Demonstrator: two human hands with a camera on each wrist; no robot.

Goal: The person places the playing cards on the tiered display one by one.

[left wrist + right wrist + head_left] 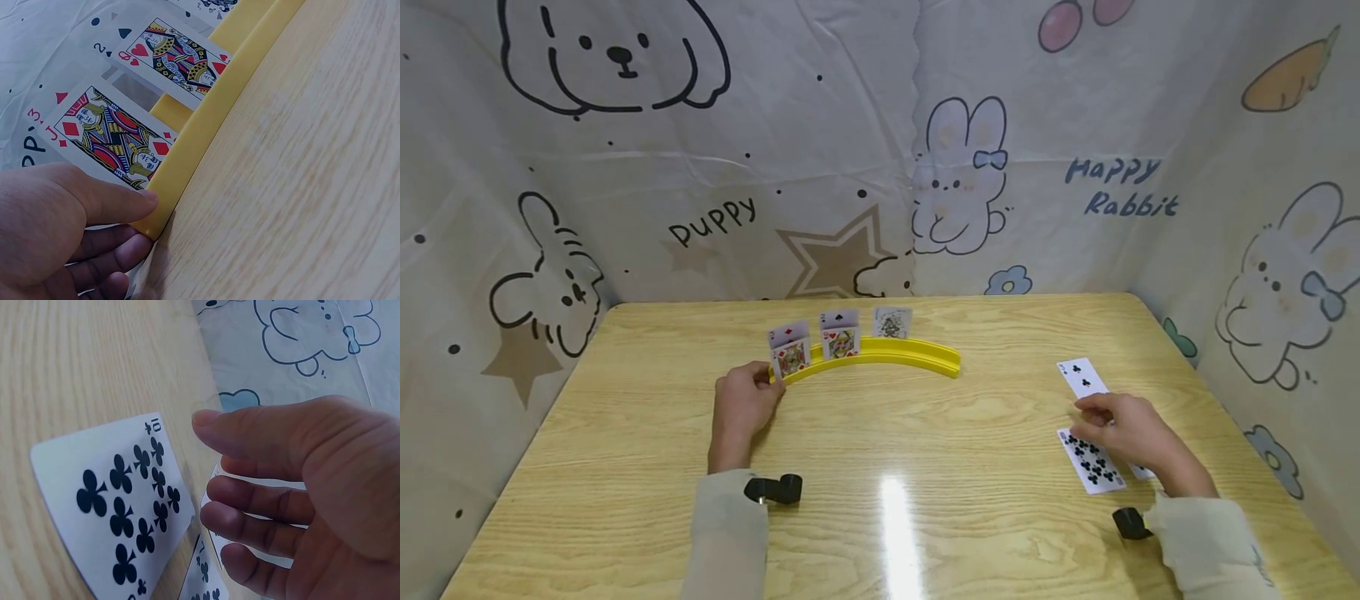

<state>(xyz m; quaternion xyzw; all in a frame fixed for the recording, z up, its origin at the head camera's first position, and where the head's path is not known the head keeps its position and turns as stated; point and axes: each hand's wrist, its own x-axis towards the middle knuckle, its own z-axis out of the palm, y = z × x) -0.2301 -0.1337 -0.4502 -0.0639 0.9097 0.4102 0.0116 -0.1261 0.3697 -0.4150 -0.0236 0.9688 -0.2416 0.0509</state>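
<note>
At the left end of a curved yellow card holder (917, 350), my left hand (745, 408) pinches the rail between thumb and fingers. Just above the thumb a jack of diamonds (109, 137) stands in the slot, with a red 3 (787, 333) behind it. Farther along are a queen of hearts (178, 62), a 2 of spades (838, 318) behind it, and a card with a dark ornate print (892, 322). My right hand (1123, 429) hovers over loose club cards, fingers loosely bent and holding nothing. Beside it lies a ten of clubs (125, 506).
Another club card (1081, 375) lies beyond the right hand, and a seven of clubs (203, 575) lies partly under it. The wooden table (925, 433) ends at a printed cloth (880, 167) hanging at the back and sides.
</note>
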